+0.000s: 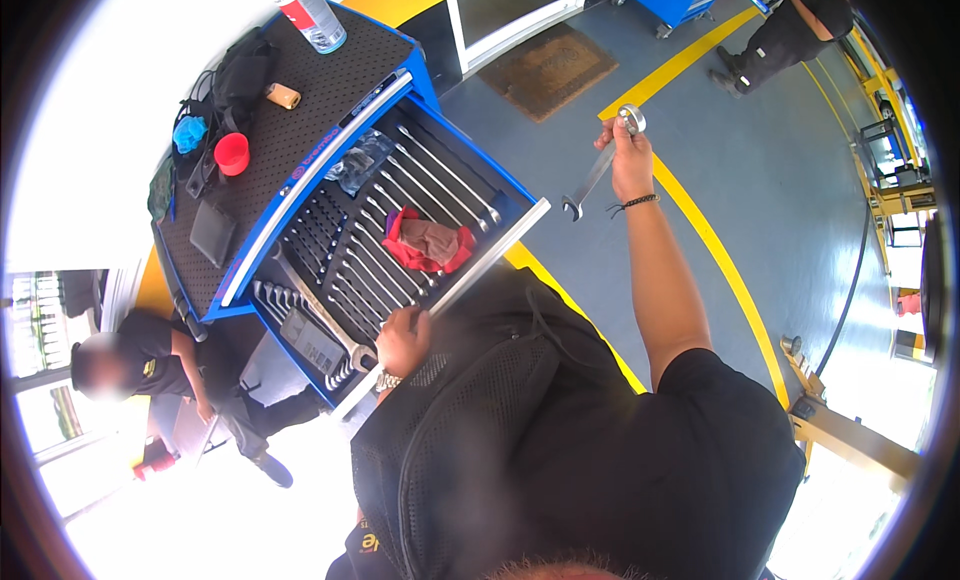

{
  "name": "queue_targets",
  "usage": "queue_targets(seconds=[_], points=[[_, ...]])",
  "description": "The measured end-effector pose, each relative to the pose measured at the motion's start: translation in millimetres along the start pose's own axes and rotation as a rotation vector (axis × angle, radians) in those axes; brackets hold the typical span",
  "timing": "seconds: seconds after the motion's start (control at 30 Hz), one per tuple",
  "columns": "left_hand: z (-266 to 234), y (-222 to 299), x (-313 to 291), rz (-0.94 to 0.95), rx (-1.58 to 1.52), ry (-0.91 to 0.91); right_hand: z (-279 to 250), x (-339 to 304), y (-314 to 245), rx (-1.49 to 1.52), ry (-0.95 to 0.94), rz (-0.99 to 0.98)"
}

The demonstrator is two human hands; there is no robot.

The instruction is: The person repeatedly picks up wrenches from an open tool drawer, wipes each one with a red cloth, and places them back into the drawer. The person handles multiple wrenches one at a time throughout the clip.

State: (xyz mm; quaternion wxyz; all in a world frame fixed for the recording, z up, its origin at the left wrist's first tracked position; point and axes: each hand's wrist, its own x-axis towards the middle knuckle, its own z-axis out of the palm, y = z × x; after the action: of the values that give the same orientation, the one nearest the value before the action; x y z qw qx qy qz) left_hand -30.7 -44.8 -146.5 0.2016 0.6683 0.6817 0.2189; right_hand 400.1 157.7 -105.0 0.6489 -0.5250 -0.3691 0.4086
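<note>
My right hand (630, 165) is closed around a combination wrench (592, 183), held out over the floor to the right of the drawer. Its ring end shows above my fingers and its open jaw points down. My left hand (403, 342) is curled over the front edge of the open drawer (487, 257), beside the jaw of a large wrench (325, 308). Rows of combination wrenches (375, 270) lie in the drawer. A red and brown cloth (430, 242) is bunched on top of several of them.
The blue tool cart's perforated top (330, 65) carries a spray can (308, 18), a red cup (232, 154) and a black bag (245, 75). One person (165, 365) is at the left, another (790, 35) at the far right. A brown mat (548, 72) lies by the doorway.
</note>
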Motion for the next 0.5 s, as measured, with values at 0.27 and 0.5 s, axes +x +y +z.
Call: queue_targets(seconds=[0.27, 0.5], points=[[4.8, -1.4, 0.2, -0.038, 0.018, 0.002, -13.0, -3.9, 13.0, -0.837, 0.078, 0.042], [-1.8, 3.4, -1.1, -0.071, 0.028, -0.034, -50.1, -17.2, 85.5, -0.811, 0.085, 0.264]])
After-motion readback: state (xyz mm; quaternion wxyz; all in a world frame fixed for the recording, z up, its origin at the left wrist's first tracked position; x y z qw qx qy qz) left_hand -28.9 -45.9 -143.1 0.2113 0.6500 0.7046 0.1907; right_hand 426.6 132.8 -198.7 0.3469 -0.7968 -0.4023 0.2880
